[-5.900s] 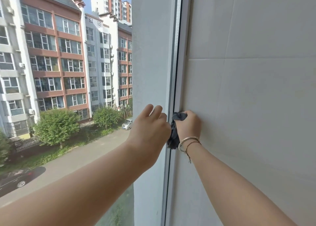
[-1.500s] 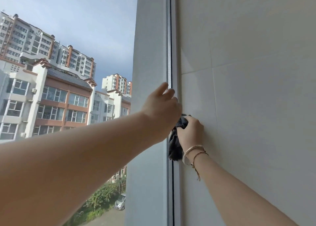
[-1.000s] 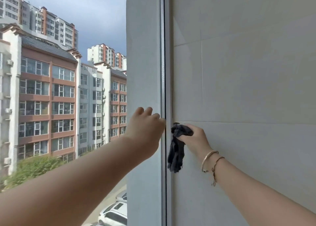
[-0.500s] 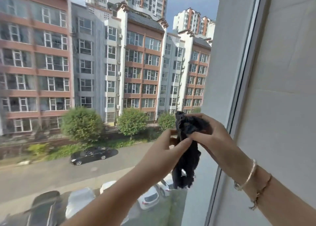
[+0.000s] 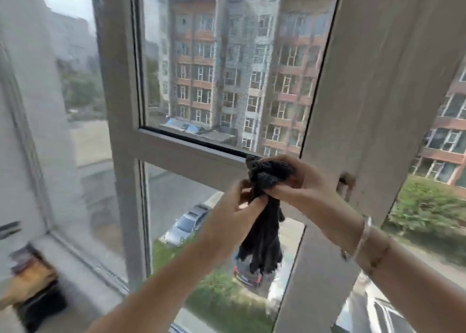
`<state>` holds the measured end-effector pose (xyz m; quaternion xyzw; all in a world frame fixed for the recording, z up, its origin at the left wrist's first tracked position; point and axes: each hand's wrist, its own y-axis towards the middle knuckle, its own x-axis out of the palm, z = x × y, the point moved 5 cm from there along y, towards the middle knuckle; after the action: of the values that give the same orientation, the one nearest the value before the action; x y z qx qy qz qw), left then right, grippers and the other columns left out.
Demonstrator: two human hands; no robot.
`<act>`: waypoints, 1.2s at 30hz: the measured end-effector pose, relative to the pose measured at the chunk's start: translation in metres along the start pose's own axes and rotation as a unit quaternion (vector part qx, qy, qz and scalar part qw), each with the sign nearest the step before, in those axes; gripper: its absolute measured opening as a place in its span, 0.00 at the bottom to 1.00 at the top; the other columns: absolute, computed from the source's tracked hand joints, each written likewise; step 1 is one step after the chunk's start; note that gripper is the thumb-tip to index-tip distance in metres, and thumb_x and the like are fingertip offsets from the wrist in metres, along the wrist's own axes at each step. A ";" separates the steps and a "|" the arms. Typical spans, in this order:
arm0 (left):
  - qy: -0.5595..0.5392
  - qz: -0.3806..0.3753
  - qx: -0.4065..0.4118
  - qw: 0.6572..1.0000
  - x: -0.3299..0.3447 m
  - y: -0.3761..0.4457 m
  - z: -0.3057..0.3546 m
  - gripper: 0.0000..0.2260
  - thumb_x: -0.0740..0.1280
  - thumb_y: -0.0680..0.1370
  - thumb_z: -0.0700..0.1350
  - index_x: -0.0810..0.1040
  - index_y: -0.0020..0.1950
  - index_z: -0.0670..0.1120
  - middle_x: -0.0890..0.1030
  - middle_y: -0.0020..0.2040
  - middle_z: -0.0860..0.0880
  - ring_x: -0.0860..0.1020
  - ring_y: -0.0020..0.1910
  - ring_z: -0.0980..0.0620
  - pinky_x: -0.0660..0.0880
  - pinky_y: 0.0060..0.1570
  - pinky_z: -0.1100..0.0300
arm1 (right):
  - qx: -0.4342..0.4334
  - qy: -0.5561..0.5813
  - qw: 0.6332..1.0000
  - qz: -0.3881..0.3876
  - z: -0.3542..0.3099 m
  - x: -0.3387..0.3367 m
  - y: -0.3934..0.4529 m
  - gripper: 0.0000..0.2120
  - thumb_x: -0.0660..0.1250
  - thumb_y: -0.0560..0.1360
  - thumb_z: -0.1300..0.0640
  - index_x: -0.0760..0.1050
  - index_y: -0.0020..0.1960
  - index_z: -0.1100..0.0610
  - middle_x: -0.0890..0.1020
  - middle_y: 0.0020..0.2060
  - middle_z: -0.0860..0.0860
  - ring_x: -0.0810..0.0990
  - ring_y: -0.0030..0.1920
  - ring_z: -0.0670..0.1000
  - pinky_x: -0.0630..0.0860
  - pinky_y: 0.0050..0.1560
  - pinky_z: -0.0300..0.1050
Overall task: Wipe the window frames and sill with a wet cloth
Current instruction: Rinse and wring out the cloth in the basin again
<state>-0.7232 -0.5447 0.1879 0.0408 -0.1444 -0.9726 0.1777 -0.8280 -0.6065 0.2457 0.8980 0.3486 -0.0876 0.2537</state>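
Note:
A dark grey cloth (image 5: 264, 234) hangs bunched in front of the white window frame (image 5: 121, 106). My right hand (image 5: 300, 181) grips its top bundle, palm down, a bracelet on the wrist. My left hand (image 5: 232, 211) pinches the cloth just below that, from the left side. Both hands are in mid-air, a little in front of the horizontal frame bar (image 5: 191, 151) and the wide upright frame post (image 5: 358, 121). The sill (image 5: 75, 277) lies at the lower left, blurred.
A small handle fitting (image 5: 344, 184) sits on the upright post right behind my right hand. Blurred dark and yellow items (image 5: 32, 282) lie on the sill at the far left. Through the glass are apartment blocks, a street and parked cars far below.
The view has swung left from the wall-side frame edge to the middle of the window. My right hand pulled the cloth off the frame, and my left hand has taken hold of it too.

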 end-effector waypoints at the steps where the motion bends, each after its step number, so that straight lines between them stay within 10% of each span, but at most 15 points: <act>1: 0.009 0.030 0.002 1.000 -0.036 -0.004 -0.001 0.08 0.64 0.79 0.42 0.74 0.58 0.47 0.82 0.50 0.43 0.83 0.47 0.47 0.79 0.49 0.54 | -0.014 0.010 0.999 -0.028 -0.002 0.034 0.018 0.15 0.68 0.71 0.71 0.78 0.55 0.59 0.84 0.47 0.54 0.83 0.49 0.48 0.78 0.50 0.39; 6: 0.068 0.171 -0.011 0.983 -0.204 -0.039 -0.006 0.13 0.66 0.77 0.47 0.73 0.60 0.46 0.83 0.51 0.43 0.83 0.49 0.49 0.79 0.51 0.55 | -0.078 0.061 0.984 -0.150 -0.019 0.202 0.089 0.16 0.68 0.70 0.72 0.79 0.53 0.56 0.84 0.48 0.56 0.81 0.52 0.57 0.78 0.57 0.51; 14: 0.130 0.397 -0.082 0.905 -0.398 -0.130 -0.017 0.08 0.62 0.80 0.48 0.76 0.57 0.49 0.83 0.50 0.50 0.83 0.46 0.57 0.78 0.43 0.66 | -0.091 0.152 0.926 -0.334 -0.044 0.435 0.137 0.13 0.69 0.71 0.68 0.78 0.54 0.56 0.84 0.47 0.53 0.83 0.49 0.48 0.79 0.51 0.42; 19: 0.163 0.505 -0.121 0.839 -0.489 -0.176 -0.036 0.10 0.60 0.81 0.47 0.81 0.47 0.49 0.84 0.43 0.52 0.80 0.43 0.58 0.73 0.43 0.69 | -0.068 0.159 0.875 -0.453 -0.042 0.552 0.158 0.12 0.72 0.72 0.63 0.78 0.55 0.58 0.83 0.46 0.52 0.82 0.45 0.43 0.76 0.43 0.32; 25: 0.218 0.639 -0.124 0.728 -0.579 -0.232 -0.053 0.13 0.58 0.81 0.46 0.80 0.50 0.42 0.82 0.49 0.42 0.78 0.46 0.52 0.71 0.47 0.61 | -0.079 0.132 0.826 -0.542 -0.041 0.681 0.187 0.17 0.77 0.66 0.52 0.78 0.52 0.54 0.84 0.46 0.52 0.83 0.48 0.50 0.80 0.49 0.44; 30: 0.252 0.731 -0.160 0.614 -0.639 -0.294 -0.056 0.15 0.58 0.81 0.48 0.78 0.50 0.38 0.81 0.48 0.41 0.79 0.50 0.45 0.74 0.51 0.52 | -0.013 0.147 0.782 -0.605 -0.038 0.782 0.186 0.11 0.73 0.71 0.54 0.82 0.51 0.57 0.85 0.45 0.57 0.84 0.48 0.57 0.79 0.54 0.56; 36: 0.322 0.717 -0.217 0.579 -0.730 -0.342 -0.058 0.16 0.57 0.81 0.50 0.76 0.44 0.40 0.78 0.38 0.47 0.75 0.42 0.49 0.67 0.39 0.59 | 0.031 0.153 0.768 -0.621 -0.043 0.900 0.184 0.13 0.63 0.78 0.54 0.79 0.51 0.63 0.81 0.40 0.53 0.78 0.40 0.49 0.76 0.41 0.44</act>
<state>-0.1483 0.0072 0.0518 0.1949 0.1552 -0.4538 0.8556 -0.0379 -0.1761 0.0540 0.4949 0.8613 -0.0985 0.0594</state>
